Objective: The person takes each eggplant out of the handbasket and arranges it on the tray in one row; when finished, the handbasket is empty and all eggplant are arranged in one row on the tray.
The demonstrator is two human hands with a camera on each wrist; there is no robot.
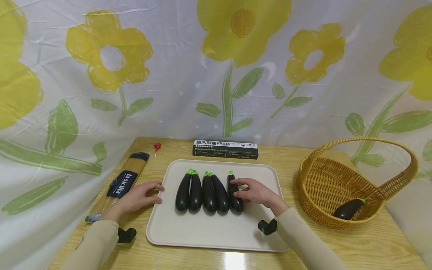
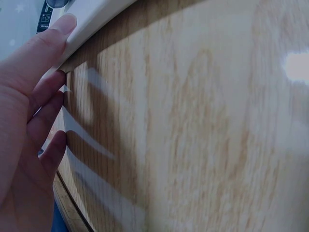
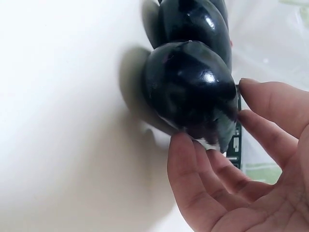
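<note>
Several dark purple eggplants [image 1: 189, 192] with green tops lie side by side on a pale tray [image 1: 216, 240]. At the right end of the row, my right hand [image 1: 254, 191] holds the last eggplant [image 1: 235, 195] by its upper part, thumb and fingers about it. The right wrist view shows that eggplant's rounded bottom [image 3: 190, 82] close up, against its neighbour. My left hand [image 1: 138, 198] is at the tray's left edge, fingers bent loosely and fingertips by the rim. In the left wrist view, the left thumb [image 2: 48, 46] lies along the tray edge [image 2: 99, 21].
A wicker basket [image 1: 310, 195] on the right has one eggplant [image 1: 349, 209] in it. Behind the tray stands a dark pasta box [image 1: 225, 150]. A pasta packet [image 1: 125, 180] and a red lollipop [image 1: 156, 147] lie at the left of the wooden table [image 1: 378, 251].
</note>
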